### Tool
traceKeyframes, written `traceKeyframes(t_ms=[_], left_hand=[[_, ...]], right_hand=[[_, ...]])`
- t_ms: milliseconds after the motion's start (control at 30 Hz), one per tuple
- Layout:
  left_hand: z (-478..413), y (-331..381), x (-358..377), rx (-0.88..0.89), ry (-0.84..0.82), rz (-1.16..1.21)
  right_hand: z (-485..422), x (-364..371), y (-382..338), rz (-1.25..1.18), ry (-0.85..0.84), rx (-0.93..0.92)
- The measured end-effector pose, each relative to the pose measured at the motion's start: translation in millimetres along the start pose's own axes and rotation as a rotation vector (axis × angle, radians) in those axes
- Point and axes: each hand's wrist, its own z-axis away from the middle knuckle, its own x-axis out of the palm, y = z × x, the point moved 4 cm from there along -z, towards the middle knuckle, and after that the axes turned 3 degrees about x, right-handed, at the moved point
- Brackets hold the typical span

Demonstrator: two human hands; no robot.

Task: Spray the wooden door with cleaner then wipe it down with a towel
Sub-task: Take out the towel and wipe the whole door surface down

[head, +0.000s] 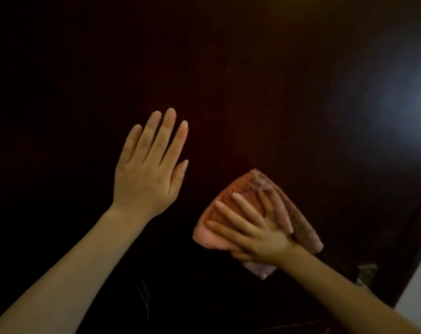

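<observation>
Here, dark glossy door [228, 80], pink folded towel [228, 237] (fuzzy) under right hand [260, 235].

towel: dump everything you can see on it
The towel is pink-orange, fluffy terry-like cloth, folded into a rough wedge with layered edges showing at its right and bottom. It lies flat against the dark wooden door, lower right of the view. The right hand presses on it with spread, straight fingers, covering its middle. The left hand is apart to its left, not touching it. Wet or dry cannot be told.
</observation>
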Motion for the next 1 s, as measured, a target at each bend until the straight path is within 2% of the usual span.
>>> traceKeyframes(t_ms=[67, 133, 233, 333, 400, 467, 567, 633, 700, 833, 900, 1000], left_hand=[[3, -8, -3, 0.045, -0.027, -0.008], [11, -24, -8, 0.034, -0.052, -0.029], [27, -44, -10, -0.016, -0.082, -0.048], [34, -45, -5, -0.054, -0.067, -0.031], [33, -43, -5, -0.055, -0.046, -0.022], [35, -46, -7, -0.011, -0.048, -0.022], [43, -65, -13, 0.035, -0.087, -0.096], [49, -83, -16, 0.005, -0.117, -0.138], [52, -99, -18, -0.029, -0.129, -0.153], [56, -108, -19, -0.044, -0.127, -0.111], [57, -108, -17, -0.048, -0.115, -0.103], [56, -107, -17, -0.059, -0.101, -0.088]], right_hand=[[-8, -7, 20, -0.052, 0.018, -0.052], [-25, -16, 42, -0.036, 0.055, -0.007], [-48, -25, 51, -0.033, 0.115, 0.146], [-54, -18, 22, -0.088, 0.112, 0.303], [-52, -8, -8, -0.072, 0.055, 0.234], [-49, -2, -23, -0.075, 0.006, 0.062], [-53, -8, -7, -0.051, 0.004, -0.057], [-65, -18, 14, -0.028, 0.040, 0.000], [-85, -28, 30, -0.022, 0.076, 0.155], [-111, -26, 11, -0.051, 0.120, 0.416], [-111, -16, -9, -0.022, 0.121, 0.408], [-106, -7, -39, -0.021, 0.094, 0.257]])
